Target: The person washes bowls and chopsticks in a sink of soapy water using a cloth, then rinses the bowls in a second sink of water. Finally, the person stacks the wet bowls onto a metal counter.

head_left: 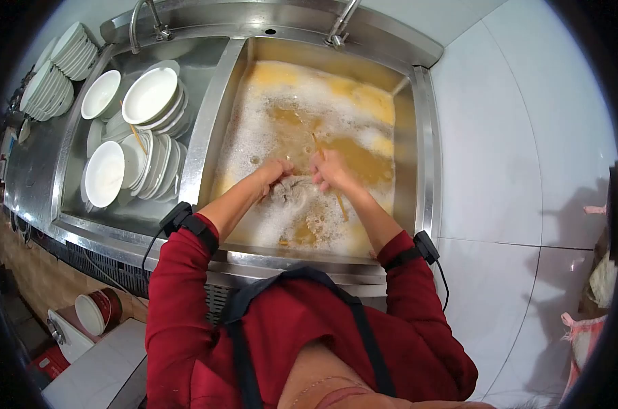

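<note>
Because foam hides much of the right side, I log this as a partial reading from the head view. Leftmost: stacked plates [47,92] on the metal tabletop [29,174]. Next, white dishes [104,174] piled in the left basin [207,58], well apart from the hands.

Right basin [429,157]: brownish water [367,163] under patchy white foam [248,146]. The left hand [275,172] is at the foam's surface, fingers bent inward; whether it grasps anything, I cannot tell.

Key relation, in my judgement: the greyish thing [292,192] lies between the hands and slightly toward the wearer, its far edge at the fingertips. Neither hand is plainly nearer. I read no sure long axis; the far edge runs roughly crosswise. Appearance: pale, wet, blurred, streaked with suds. Cloth or dish, I cannot say.

The right hand [329,170] has curled fingers beside that far edge; its grip, too, I cannot confirm. A thin brown stick [342,207] shows on the near side of this hand, and a similar length on the far side. One piece or two, held or afloat: undetermined.
</note>
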Action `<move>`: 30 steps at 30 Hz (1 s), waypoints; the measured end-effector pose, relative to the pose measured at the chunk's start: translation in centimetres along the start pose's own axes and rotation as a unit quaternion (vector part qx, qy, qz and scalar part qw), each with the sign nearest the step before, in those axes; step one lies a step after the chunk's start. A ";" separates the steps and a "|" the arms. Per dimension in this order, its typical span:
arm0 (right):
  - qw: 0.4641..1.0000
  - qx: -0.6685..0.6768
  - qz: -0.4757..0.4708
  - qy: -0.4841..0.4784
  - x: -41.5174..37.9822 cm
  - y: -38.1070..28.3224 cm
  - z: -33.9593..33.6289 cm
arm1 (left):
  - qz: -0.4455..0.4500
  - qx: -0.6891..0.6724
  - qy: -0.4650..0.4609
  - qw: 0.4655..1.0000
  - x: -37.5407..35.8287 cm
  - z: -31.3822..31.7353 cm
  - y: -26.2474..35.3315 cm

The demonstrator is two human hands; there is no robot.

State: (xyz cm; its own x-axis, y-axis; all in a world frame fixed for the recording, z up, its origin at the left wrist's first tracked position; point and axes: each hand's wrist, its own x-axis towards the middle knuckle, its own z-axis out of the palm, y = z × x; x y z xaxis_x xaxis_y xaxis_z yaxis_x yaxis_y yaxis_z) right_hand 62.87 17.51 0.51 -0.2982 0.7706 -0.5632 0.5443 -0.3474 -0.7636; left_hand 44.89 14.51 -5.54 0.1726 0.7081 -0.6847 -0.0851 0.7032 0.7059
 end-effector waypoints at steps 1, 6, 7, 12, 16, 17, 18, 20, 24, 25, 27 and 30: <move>1.000 0.006 0.012 -0.019 0.4 0.8 0.2 | 0.000 -0.001 0.001 1.000 0.0 -0.2 0.4; 0.971 0.137 0.056 -0.187 -0.5 1.1 6.3 | 0.019 -0.231 0.083 0.969 2.3 -2.0 1.4; 0.972 0.134 0.054 -0.188 0.1 2.0 8.3 | 0.016 -0.283 0.091 0.955 2.4 -2.2 1.6; 0.974 0.217 0.012 -0.059 4.1 4.7 13.1 | 0.025 -0.334 0.140 0.932 1.8 -2.3 2.4; 0.946 0.319 -0.004 -0.062 2.8 1.7 8.5 | 0.133 -0.094 0.206 0.965 -1.3 -3.3 3.2; 0.958 0.278 -0.044 -0.049 3.4 1.5 7.2 | 0.133 -0.095 0.206 0.965 -2.1 -3.4 3.0; 0.959 0.277 -0.043 -0.047 4.0 1.3 6.1 | 0.089 -0.038 0.130 0.987 -2.9 -3.3 2.5; 0.887 0.441 -0.129 -0.049 5.0 0.8 4.5 | 0.038 0.046 -0.018 0.998 -5.3 -2.2 1.8; 0.878 0.462 -0.120 -0.039 5.4 -0.7 4.4 | 0.083 -0.001 -0.040 0.996 -6.7 0.5 -0.2; 0.864 0.485 -0.114 -0.077 5.7 -0.7 4.7 | 0.085 -0.001 -0.038 0.996 -6.4 -0.1 -0.4; 0.849 0.503 -0.105 -0.121 5.9 -1.0 5.0 | 0.081 -0.101 -0.082 0.988 -6.8 -1.4 -0.4; 0.939 0.327 -0.099 0.032 6.9 -0.4 5.4 | 0.043 -0.160 -0.009 0.986 -8.7 -3.0 0.7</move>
State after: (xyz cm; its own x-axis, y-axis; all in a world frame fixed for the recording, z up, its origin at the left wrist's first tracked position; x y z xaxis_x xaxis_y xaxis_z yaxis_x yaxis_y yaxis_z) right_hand 56.39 20.07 -4.74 -0.2829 0.8779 -0.3864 -0.1217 -0.4325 -0.8934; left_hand 40.40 9.03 0.33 0.1688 0.7669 -0.6191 -0.4053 0.6266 0.6657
